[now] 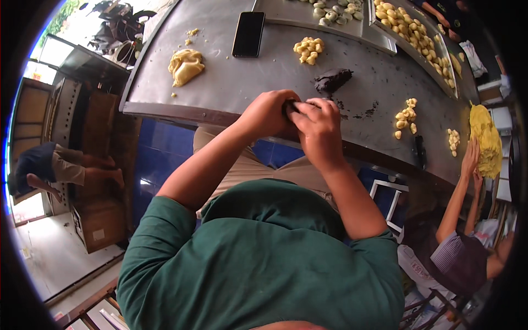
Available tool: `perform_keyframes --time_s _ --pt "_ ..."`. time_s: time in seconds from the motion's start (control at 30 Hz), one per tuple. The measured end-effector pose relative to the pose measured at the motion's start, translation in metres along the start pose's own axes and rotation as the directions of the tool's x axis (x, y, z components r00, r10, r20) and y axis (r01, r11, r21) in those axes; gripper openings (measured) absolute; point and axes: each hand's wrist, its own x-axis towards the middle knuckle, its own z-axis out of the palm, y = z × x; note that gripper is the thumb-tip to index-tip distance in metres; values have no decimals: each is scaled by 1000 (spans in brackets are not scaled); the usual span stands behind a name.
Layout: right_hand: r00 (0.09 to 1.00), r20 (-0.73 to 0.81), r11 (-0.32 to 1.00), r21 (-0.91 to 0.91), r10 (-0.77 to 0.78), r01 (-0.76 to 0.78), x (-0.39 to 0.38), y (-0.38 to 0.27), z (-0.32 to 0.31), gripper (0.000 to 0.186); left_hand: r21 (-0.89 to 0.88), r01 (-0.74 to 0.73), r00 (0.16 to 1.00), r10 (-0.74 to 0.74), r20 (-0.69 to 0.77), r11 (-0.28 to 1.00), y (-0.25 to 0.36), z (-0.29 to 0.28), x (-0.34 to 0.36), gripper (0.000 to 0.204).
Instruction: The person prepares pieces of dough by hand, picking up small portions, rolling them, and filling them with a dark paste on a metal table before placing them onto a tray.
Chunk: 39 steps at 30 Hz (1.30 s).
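Close to the front edge of the metal table, my left hand (273, 111) and my right hand (319, 122) meet with curled fingers around a small piece of dark paste (290, 108), mostly hidden by the fingers. Just beyond them lies a larger lump of dark paste (333, 81), with dark smears beside it. A pile of small pale dough pieces (308, 50) sits farther back. To the left rests a big smooth lump of pale dough (186, 67) with crumbs near it.
A phone (248, 34) lies on the table (220, 82). Trays of green-grey balls (338, 12) and yellow balls (407, 27) stand at the back. More dough pieces (406, 118) lie to the right. There, a co-worker's hands (472, 159) press a yellow mass (485, 137). Another person (49, 168) is far left.
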Motion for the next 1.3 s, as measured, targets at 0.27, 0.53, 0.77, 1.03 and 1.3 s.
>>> perform_keyframes --time_s 0.27,0.53,0.77,1.03,1.3 --pt "816 315 589 572 485 -570 -3 16 5 33 -122 63 998 -60 24 991 15 -6 -6 47" --pt "994 105 988 149 16 -32 -1 23 10 21 -10 16 989 -15 145 1000 7 -5 -5 41" --pt "954 269 973 148 135 -179 4 6 -1 27 93 3 987 -18 159 996 11 -13 -4 40" --pt "949 239 958 147 206 -245 -4 21 9 24 129 12 1000 -15 27 992 19 10 -9 43" --pt "883 158 840 274 442 -469 9 14 -11 72 -78 -251 967 246 -71 965 13 12 0 34"
